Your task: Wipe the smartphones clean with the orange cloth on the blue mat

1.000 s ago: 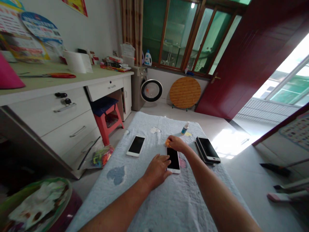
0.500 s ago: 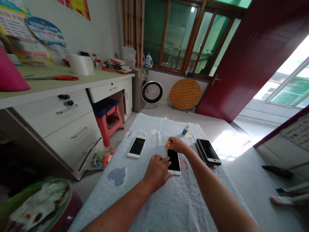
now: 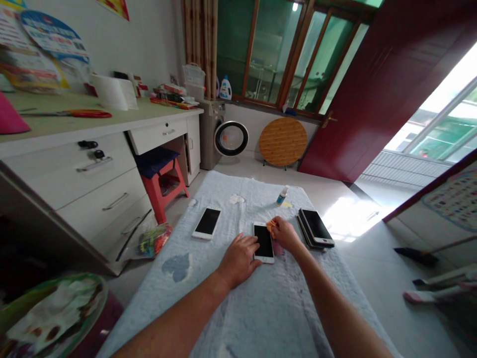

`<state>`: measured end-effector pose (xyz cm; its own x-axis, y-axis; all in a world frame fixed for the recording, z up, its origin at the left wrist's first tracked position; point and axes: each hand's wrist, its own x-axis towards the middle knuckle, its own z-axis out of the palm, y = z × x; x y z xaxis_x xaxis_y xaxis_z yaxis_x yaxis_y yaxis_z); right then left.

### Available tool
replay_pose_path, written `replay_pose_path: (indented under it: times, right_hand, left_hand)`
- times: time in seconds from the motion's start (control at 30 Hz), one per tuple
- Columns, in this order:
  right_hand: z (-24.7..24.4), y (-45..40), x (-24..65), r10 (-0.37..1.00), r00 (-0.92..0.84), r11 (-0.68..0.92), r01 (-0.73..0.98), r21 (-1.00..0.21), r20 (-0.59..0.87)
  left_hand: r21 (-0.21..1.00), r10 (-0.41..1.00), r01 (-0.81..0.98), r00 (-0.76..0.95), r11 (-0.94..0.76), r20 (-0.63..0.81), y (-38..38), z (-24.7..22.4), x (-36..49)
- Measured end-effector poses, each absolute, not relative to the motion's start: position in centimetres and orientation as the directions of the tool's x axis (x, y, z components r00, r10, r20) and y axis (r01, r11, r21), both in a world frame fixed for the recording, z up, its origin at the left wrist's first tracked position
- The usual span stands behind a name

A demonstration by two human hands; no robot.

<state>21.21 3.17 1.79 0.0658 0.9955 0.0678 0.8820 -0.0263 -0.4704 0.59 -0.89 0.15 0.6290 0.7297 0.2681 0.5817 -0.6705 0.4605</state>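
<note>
A white smartphone (image 3: pixel 264 243) with a black screen lies face up on the blue cloth cover (image 3: pixel 238 298). My left hand (image 3: pixel 239 259) steadies its left side, fingers on the edge and thumb by the lower corner. Pinched in my right hand (image 3: pixel 285 233) is a small orange cloth (image 3: pixel 272 227), touching the phone's upper right corner. Another white smartphone (image 3: pixel 207 223) lies to the left, apart from both hands. On the right sits a stack of dark-screened phones (image 3: pixel 316 228). Beyond my right hand stands a small spray bottle (image 3: pixel 282 196) with a blue label.
Left of the covered surface are a desk with drawers (image 3: pixel 74 174), a red stool (image 3: pixel 164 191) and a full waste bin (image 3: pixel 100 313). Farther back stand a washing machine with its round door open (image 3: pixel 231 138) and a round wooden tabletop (image 3: pixel 283 141). A dark red door (image 3: pixel 357 89) is at right.
My right hand has slid the orange cloth from the phone's upper left to its upper right corner. My left hand's fingers have drawn back towards the phone's left edge. The view has shifted slightly.
</note>
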Motion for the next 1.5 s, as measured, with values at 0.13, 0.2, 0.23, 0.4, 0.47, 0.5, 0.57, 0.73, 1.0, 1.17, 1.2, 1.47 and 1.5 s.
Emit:
replay_pose_path:
  times: [0.13,0.2,0.23,0.4,0.47,0.5,0.57,0.73,1.0,1.17,1.2,1.47,1.5]
  right_hand:
    - [1.5,-0.3,20.0,0.993,0.088,-0.035,0.839,-0.543,0.072]
    - [1.1,-2.1,19.6,0.992,0.073,-0.002,0.834,-0.552,0.106]
    - [0.9,-2.9,19.5,0.99,0.062,0.017,0.83,-0.557,0.124]
    - [1.1,-6.2,19.0,0.991,0.018,0.059,0.822,-0.567,0.13]
    - [1.9,-7.0,18.9,0.996,0.001,0.046,0.827,-0.56,0.085]
    - [2.4,-7.3,18.9,0.998,-0.017,0.049,0.831,-0.554,0.062]
    - [3.3,-7.5,18.9,0.997,-0.061,0.076,0.83,-0.552,0.046]
    - [3.0,-6.3,18.8,0.986,-0.114,0.164,0.814,-0.557,0.123]
    - [0.7,-0.2,19.6,0.974,-0.126,0.201,0.869,-0.452,0.19]
    - [1.0,3.5,19.4,0.981,-0.004,0.074,0.929,-0.362,0.192]
    - [1.0,4.0,19.2,0.982,0.018,0.049,0.936,-0.348,0.188]
    - [1.0,5.6,16.8,0.985,-0.028,0.08,0.947,-0.31,0.169]
    - [1.1,5.6,16.7,0.985,-0.055,0.106,0.942,-0.319,0.163]
  left_hand:
    - [0.46,0.723,0.576,0.639,-0.676,0.264,-0.7,-0.4,0.6]
    - [0.459,0.721,0.575,0.642,-0.678,0.261,-0.7,-0.5,0.7]
    - [0.458,0.72,0.574,0.643,-0.678,0.26,-0.7,-0.5,0.7]
    - [0.451,0.723,0.58,0.637,-0.678,0.269,-0.8,-0.7,0.7]
    - [0.451,0.721,0.577,0.636,-0.681,0.276,-0.8,-0.8,0.8]
    - [0.451,0.718,0.573,0.639,-0.684,0.277,-0.7,-0.8,0.8]
    - [0.452,0.715,0.569,0.641,-0.687,0.28,-0.6,-1.0,0.8]
    - [0.483,0.734,0.568,0.615,-0.666,0.288,-0.5,-1.0,0.8]
    - [0.516,0.728,0.546,0.635,-0.66,0.258,-0.6,-0.2,0.6]
    - [0.535,0.742,0.552,0.623,-0.64,0.245,-0.7,-0.2,0.6]
    - [0.539,0.743,0.55,0.624,-0.638,0.242,-0.7,-0.2,0.6]
    - [0.567,0.749,0.544,0.626,-0.619,0.217,-0.5,-0.2,0.5]
    - [0.568,0.752,0.546,0.623,-0.616,0.216,-0.5,-0.2,0.5]
